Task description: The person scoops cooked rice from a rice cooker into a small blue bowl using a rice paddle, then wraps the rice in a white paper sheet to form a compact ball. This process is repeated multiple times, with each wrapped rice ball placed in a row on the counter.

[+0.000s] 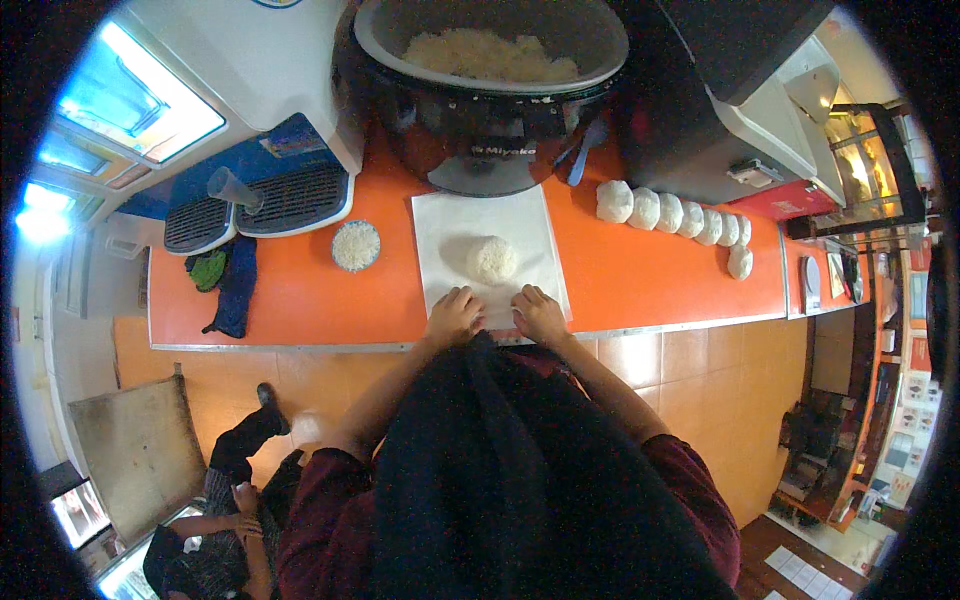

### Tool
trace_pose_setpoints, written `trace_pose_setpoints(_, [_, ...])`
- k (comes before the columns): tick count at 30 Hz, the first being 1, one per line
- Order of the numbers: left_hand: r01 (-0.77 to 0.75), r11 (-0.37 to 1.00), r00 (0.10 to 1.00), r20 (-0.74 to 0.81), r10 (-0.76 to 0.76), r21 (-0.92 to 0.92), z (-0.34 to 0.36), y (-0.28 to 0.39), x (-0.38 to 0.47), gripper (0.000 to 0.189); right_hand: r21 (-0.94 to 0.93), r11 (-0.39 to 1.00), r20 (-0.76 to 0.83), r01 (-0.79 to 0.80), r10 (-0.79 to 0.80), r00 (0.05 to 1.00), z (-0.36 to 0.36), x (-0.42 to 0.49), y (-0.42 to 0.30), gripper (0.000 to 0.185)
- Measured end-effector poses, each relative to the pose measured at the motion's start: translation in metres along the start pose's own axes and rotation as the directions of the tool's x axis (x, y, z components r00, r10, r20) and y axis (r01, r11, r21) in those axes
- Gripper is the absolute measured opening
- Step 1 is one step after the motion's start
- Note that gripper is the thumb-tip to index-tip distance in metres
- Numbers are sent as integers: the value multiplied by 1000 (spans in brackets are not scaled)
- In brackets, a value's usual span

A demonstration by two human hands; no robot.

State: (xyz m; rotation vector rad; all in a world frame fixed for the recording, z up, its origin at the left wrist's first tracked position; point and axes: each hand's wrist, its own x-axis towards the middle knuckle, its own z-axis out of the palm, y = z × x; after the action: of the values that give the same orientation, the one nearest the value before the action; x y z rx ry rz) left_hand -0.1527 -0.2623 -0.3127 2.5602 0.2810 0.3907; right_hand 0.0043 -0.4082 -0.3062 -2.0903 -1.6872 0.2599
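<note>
A molded mound of cooked rice (pixel 493 260) sits on a sheet of white paper (pixel 442 217) on the orange counter. Both hands are at the sheet's near edge, below the mound. The fingers of my left hand (pixel 456 315) curl at the near left part of the paper, and those of my right hand (pixel 538 315) at the near right. Whether the fingertips pinch the paper cannot be made out. Beyond the sheet stands a black Miyako rice cooker (pixel 480 127) with its top open and rice (pixel 487 56) inside.
Left on the orange counter (pixel 300 300) are a bowl of rice (pixel 356 246), a dark cloth (pixel 236 289) and a drip tray (pixel 296 199) with a clear cup (pixel 234 189). Several white wrapped bundles (pixel 667 212) line the right; blue utensils (pixel 581 157) lie beside the cooker. A person (pixel 225 525) sits behind left.
</note>
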Motion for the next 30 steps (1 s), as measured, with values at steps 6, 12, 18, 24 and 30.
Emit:
trace_pose_setpoints(6, [98,993,995,39,-96,-63,1,-5,2,21,67,997,-11,-33,34,999,0,-6,-13,26])
trace_pose_setpoints(12, [0,999,1000,-16,-1,-36,5,-13,6,17,1,999,71,-35,34,997,-2,-4,-10,24])
trace_pose_setpoints(18, [-25,979,972,-224,71,200,18,-8,5,18,-156,980,78,122,-111,991,0,3,-13,21])
trace_pose_setpoints(24, [49,976,979,-204,-5,211,21,-12,7,18,-56,980,30,189,-188,982,0,8,-22,13])
trace_pose_setpoints(30, [195,981,977,-89,-195,-5,16,-11,10,20,-113,974,71,196,-189,979,5,8,-25,16])
